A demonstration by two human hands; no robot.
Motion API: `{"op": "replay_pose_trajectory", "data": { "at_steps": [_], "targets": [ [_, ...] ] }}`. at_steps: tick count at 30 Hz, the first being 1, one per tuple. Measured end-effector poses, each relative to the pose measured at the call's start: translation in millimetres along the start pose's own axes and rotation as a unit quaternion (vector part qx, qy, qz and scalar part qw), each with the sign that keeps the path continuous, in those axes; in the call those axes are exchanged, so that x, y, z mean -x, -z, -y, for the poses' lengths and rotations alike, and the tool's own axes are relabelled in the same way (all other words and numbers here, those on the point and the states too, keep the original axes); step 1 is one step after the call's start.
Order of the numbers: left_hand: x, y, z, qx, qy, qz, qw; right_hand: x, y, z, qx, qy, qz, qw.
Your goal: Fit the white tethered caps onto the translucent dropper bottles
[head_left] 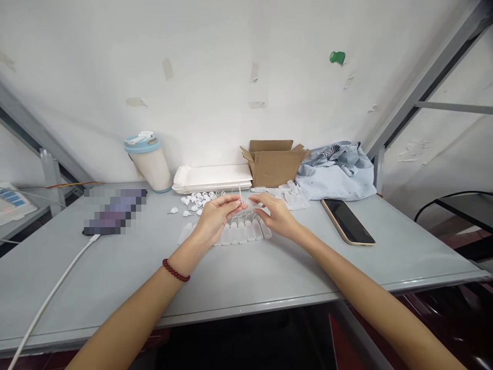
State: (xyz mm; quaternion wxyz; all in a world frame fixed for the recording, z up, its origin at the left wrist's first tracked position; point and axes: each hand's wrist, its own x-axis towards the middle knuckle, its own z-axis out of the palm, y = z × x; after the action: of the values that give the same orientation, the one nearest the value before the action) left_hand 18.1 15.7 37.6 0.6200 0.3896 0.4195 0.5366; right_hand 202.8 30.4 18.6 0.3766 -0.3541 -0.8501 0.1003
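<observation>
Left hand (221, 213): pinching white stemmed piece (240, 193) | right hand (278, 215): narrow grip, translucent piece (254, 204) | translucent row (239, 233) beneath, behind tabletop's front edge (246, 310) | smartphone (348, 222) well right

White-stemmed piece (240, 193) is standing roughly upright at frame center, base hidden. Translucent piece (253, 204) is sitting just right of it, contact unclear. Flat translucent pouches (242, 234) are lying in a row just below. White caps (198, 198) are lying loosely left of center.
</observation>
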Motion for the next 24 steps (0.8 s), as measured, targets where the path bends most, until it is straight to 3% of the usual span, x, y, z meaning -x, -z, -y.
{"op": "replay_pose_trajectory", "data": {
  "at_steps": [6, 16, 24],
  "targets": [
    [-0.7, 1.0, -0.4, 0.007, 0.008, 0.003, 1.000, 2.3, -1.0, 4.6, 0.005, 0.018, 0.003, 1.000],
    [-2.8, 1.6, 1.4, 0.019, 0.026, 0.013, 0.999, 1.6, -3.1, 3.7, 0.002, 0.053, -0.043, 0.998],
    [4.6, -3.4, 0.6, -0.097, 0.002, 0.044, 0.994, 3.0, -4.1, 2.3, -0.011, 0.039, -0.035, 0.999]
  ]
}}
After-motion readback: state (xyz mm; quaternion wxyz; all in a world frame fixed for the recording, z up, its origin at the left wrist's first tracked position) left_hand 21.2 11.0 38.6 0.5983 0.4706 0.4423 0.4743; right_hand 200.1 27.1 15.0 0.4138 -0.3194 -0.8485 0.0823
